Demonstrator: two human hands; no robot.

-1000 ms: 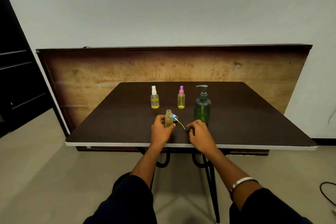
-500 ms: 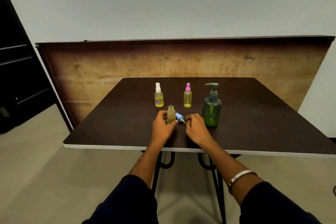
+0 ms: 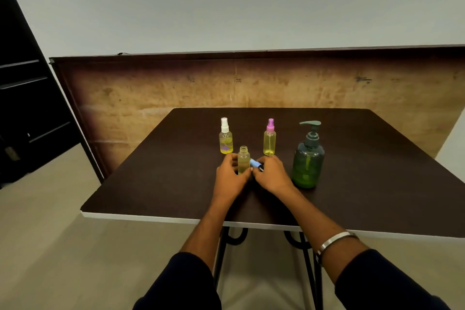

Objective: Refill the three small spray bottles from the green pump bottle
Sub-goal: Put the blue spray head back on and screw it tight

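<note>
An uncapped small spray bottle (image 3: 243,158) with yellowish liquid stands on the dark table (image 3: 364,184). My left hand (image 3: 230,178) grips its lower part. Right beside it, my right hand (image 3: 271,175) pinches the blue spray cap (image 3: 254,163), which lies against the bottle's side. Behind stand a white-capped spray bottle (image 3: 225,137) and a pink-capped spray bottle (image 3: 269,138), both holding yellow liquid. The green pump bottle (image 3: 308,158) stands upright just right of my right hand.
A brown board (image 3: 151,98) leans against the wall behind the table. A dark shelf unit (image 3: 22,98) stands at the left. The table's white front edge (image 3: 156,218) faces me, with metal legs below.
My right hand has moved left from the table surface to the blue cap and closed in beside the open bottle. My left hand has stayed on the bottle.
</note>
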